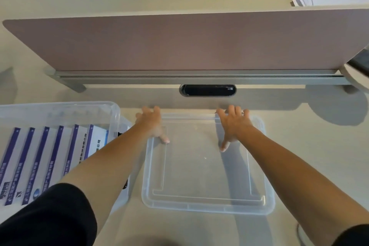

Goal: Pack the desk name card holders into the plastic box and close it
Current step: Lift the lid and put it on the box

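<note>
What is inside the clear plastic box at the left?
A row of white name card holders with purple stripes is in the plastic box. Its bottom is hidden under them.

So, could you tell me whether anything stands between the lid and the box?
Nothing visible does: the lid lies flat on the desk just right of the open box, left hand and right hand on its far edge.
</note>
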Demonstrator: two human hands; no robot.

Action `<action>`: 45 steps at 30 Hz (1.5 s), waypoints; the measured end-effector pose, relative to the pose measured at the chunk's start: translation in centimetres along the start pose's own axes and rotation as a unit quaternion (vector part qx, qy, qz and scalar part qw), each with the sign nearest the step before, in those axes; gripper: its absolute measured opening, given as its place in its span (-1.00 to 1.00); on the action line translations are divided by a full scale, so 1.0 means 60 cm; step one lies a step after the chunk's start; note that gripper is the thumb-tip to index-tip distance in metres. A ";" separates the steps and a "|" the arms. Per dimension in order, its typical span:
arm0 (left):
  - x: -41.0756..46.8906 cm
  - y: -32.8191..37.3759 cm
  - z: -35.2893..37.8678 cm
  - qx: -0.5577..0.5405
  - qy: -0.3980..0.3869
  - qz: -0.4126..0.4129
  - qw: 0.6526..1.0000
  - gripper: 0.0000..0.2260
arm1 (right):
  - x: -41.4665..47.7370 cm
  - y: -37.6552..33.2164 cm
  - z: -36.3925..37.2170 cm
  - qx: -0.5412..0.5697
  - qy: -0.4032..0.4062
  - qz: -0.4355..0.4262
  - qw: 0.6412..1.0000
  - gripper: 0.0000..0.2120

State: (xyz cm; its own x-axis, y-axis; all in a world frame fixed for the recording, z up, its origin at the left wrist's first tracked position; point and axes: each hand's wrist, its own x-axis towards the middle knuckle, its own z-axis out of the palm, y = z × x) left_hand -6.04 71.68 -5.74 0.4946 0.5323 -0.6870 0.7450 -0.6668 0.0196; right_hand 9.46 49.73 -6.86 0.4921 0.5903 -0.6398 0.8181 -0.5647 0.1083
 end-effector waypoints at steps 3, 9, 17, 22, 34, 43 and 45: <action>-0.003 -0.004 0.011 -0.113 -0.009 -0.058 0.992 0.14 | 0.003 -0.003 -0.003 0.028 0.001 0.006 1.000 0.24; 0.002 -0.009 0.012 -0.284 -0.035 -0.141 0.948 0.36 | 0.001 0.006 0.015 0.055 0.031 0.003 0.998 0.24; -0.002 -0.001 0.003 -0.428 -0.066 -0.185 0.882 0.26 | -0.013 0.025 0.043 0.103 0.061 0.025 0.992 0.30; -0.016 -0.001 -0.013 -0.491 -0.001 -0.108 0.864 -0.18 | -0.031 0.054 0.044 0.133 0.071 0.054 0.987 0.34; -0.148 0.012 -0.104 -0.603 0.107 0.111 0.783 -0.70 | -0.184 0.074 0.067 0.552 0.159 0.163 0.802 0.07; -0.302 -0.163 -0.186 -0.681 0.171 0.169 0.692 -0.63 | -0.290 -0.033 0.008 0.612 0.301 0.111 0.723 -0.29; -0.322 -0.222 -0.188 -0.658 0.163 0.207 0.705 -0.63 | -0.305 -0.081 -0.022 0.620 0.322 0.101 0.708 -0.29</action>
State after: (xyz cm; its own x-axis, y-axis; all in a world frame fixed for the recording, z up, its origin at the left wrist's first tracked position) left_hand -20.48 76.17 15.43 0.7086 0.6689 -0.2247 0.1702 0.1470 0.9744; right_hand -3.12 42.47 5.34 0.9221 0.3405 -0.1838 0.0178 -0.5117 -0.8590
